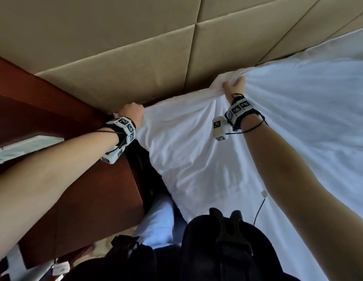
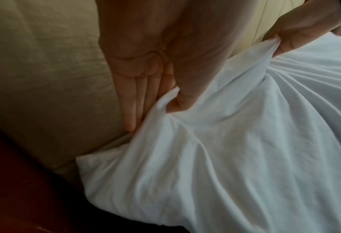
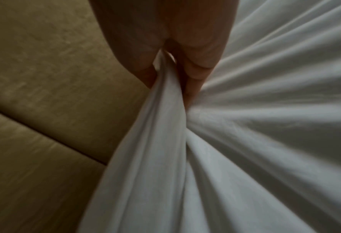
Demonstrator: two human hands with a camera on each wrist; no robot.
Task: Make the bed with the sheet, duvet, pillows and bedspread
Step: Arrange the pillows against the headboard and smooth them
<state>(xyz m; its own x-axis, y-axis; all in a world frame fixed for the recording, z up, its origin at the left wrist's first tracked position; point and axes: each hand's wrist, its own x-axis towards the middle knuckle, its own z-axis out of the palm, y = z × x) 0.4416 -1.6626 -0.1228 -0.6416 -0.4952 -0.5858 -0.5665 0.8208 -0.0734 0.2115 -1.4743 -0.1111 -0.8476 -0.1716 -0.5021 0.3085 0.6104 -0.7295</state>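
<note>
We are in a bedroom, likely a hotel room. A tall padded headboard (image 1: 120, 47) of large beige panels covers the wall, a white sheet (image 1: 288, 128) lies over a wide bed, and a dark red-brown wooden bedside cabinet (image 1: 91, 179) stands just beside it, against the headboard.

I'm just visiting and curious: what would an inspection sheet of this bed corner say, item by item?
Surface: bed covered by a white sheet, wrinkled near the corner.
Job's things: only the sheet seen; no duvet, pillows or bedspread in view.
Clutter: nothing seen.
Hands: left hand pinches the sheet edge at the corner by the headboard; right hand grips a bunched fold.
Cables: thin black cable hanging over the sheet; cords on both wrist units.
Surroundings: padded beige headboard, reddish wooden nightstand on the left.
</note>
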